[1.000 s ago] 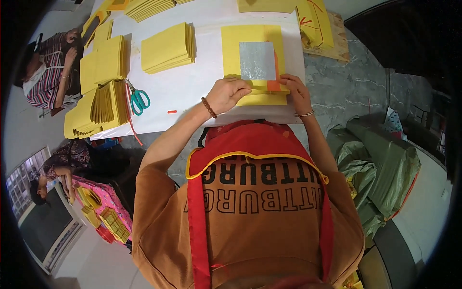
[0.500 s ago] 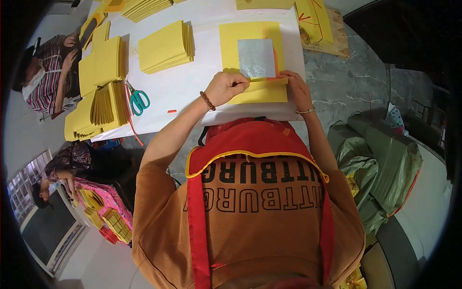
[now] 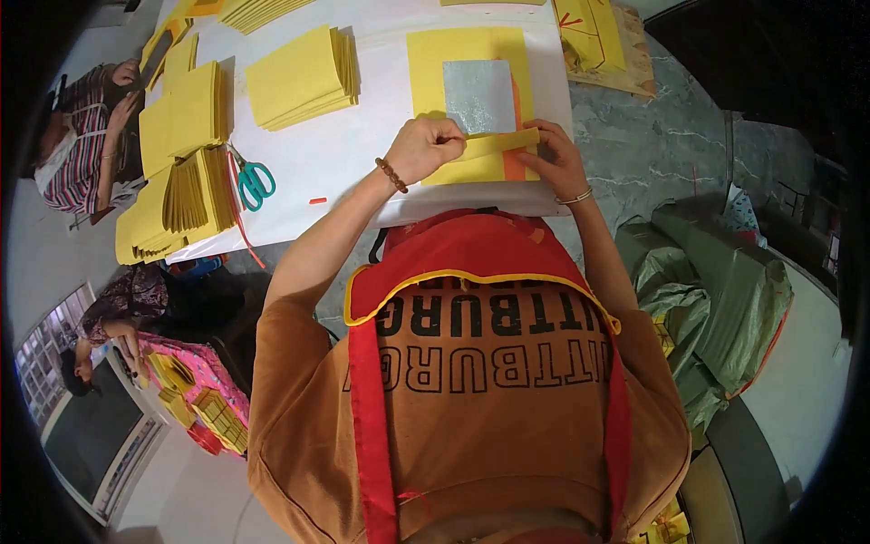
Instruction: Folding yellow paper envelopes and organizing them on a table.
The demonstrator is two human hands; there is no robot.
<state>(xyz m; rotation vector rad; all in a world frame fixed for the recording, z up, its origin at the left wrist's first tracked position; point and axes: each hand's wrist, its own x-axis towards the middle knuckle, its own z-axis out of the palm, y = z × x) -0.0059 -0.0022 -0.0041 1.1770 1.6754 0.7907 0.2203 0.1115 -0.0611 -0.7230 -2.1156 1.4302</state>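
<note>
On the white table in front of me lies yellow paper [image 3: 423, 68] with a silver foil square [image 3: 478, 93] and an orange band along the right of the foil. A narrow yellow paper flap [image 3: 500, 143] runs across the near edge of the foil, lifted off the paper below. My left hand [image 3: 423, 150], with a beaded bracelet, pinches the flap's left end between thumb and curled fingers. At its right end, my right hand [image 3: 559, 160] holds the flap between thumb and fingers. More yellow paper with an orange patch shows beneath it.
Yellow folded paper stacks [image 3: 299, 77] stand on the white table [image 3: 362, 186] to the left. Teal-handled scissors [image 3: 256, 185] lie beside another stack [image 3: 195, 195]. Two people work at the left. Green sacks [image 3: 707, 299] sit on the floor at right.
The flap has been lifted and looks narrower, baring orange on the paper under it. My right thumb has come away from behind the paper into sight. The view has shifted slightly.
</note>
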